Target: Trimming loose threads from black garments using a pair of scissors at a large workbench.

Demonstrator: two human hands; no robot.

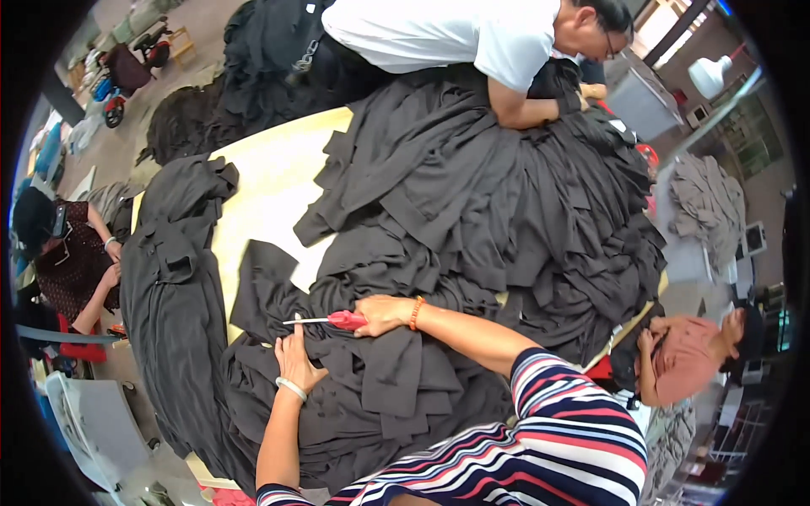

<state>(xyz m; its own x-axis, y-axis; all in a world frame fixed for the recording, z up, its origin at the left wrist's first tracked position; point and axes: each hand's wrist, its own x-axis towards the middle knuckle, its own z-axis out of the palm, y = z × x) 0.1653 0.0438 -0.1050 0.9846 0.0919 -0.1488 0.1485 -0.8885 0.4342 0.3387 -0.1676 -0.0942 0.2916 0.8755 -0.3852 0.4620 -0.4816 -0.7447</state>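
Note:
My right hand (384, 315), an orange bead bracelet at its wrist, is closed round the red handle of a pair of scissors (344, 320). Their thin metal blade points left, over a dark garment. Just below the blade tip lies my left hand (298, 364), with a pale bangle at the wrist. Its fingers stretch forward and the thumb stands apart, resting on a dark grey garment (337, 409) with small buttons. Whether its fingertips press a bit of cloth is too small to tell.
A large heap of dark garments (506, 194) covers much of the pale yellow table (270, 169); another long pile (169, 320) lies along its left. Across the table a person in white (439, 34) leans over the heap. Other people sit at left (76, 261) and right (688, 358).

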